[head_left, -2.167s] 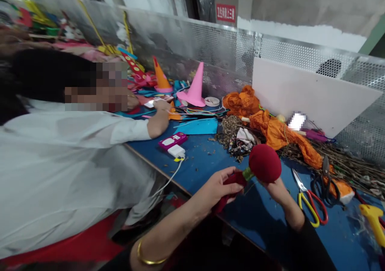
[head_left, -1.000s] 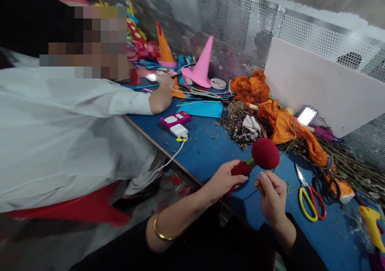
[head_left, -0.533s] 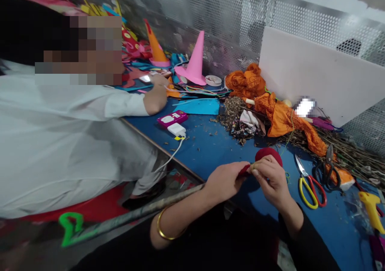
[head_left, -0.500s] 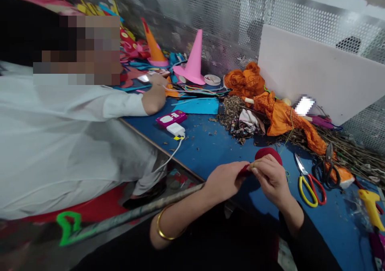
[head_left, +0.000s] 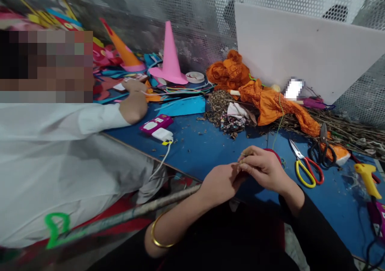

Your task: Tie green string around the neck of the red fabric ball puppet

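Observation:
My left hand, with a gold bangle on its wrist, is closed around a dark red piece of material, mostly hidden by the fingers. Against it, my right hand is closed in a pinch at the left hand's fingertips; whatever lies in the pinch is too small to make out. A rounded dark red item shows just behind my right hand on the blue table. To the right lie scissors with yellow and red handles. A long wrapped pole runs behind my left forearm.
Black scissors, a yellow glue gun, dry twigs and orange cloth lie at right. Pink and orange cone hats stand at the back. A purple device with a white plug lies near a co-worker in white.
The view has turned right, so the table things sit farther left. My right hand's fingers have shifted over the left hand's fingertips, hiding more of the dark red material.

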`<state>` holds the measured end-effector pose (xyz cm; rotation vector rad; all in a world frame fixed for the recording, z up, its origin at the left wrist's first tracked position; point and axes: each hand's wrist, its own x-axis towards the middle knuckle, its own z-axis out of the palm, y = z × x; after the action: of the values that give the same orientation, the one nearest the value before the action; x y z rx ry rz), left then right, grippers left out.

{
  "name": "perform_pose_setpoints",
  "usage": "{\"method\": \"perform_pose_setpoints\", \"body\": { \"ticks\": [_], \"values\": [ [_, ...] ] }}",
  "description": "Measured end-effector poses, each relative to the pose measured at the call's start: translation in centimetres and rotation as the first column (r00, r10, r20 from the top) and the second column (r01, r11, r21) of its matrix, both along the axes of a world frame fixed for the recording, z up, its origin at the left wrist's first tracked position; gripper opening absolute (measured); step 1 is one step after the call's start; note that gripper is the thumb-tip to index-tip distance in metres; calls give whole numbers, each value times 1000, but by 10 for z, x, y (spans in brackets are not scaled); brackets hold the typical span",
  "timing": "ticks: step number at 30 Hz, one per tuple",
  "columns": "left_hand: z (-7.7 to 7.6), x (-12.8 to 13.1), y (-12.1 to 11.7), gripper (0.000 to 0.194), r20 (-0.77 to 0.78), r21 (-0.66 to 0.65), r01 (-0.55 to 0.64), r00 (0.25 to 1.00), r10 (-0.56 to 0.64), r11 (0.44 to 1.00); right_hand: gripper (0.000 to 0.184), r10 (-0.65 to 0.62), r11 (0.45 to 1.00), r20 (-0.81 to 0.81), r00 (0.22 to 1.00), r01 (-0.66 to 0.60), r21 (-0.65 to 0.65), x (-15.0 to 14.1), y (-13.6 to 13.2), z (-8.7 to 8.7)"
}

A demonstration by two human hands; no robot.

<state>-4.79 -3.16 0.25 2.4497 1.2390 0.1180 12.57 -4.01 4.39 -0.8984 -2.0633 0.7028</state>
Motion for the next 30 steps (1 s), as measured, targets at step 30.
{"method": "perform_pose_setpoints", "body": {
  "ticks": [30],
  "values": [
    [-15, 1, -14, 26, -222, 485, 235, 965, -142, 842, 28, -215, 949, 116, 970, 235, -209, -8, 9, -24]
  ]
}}
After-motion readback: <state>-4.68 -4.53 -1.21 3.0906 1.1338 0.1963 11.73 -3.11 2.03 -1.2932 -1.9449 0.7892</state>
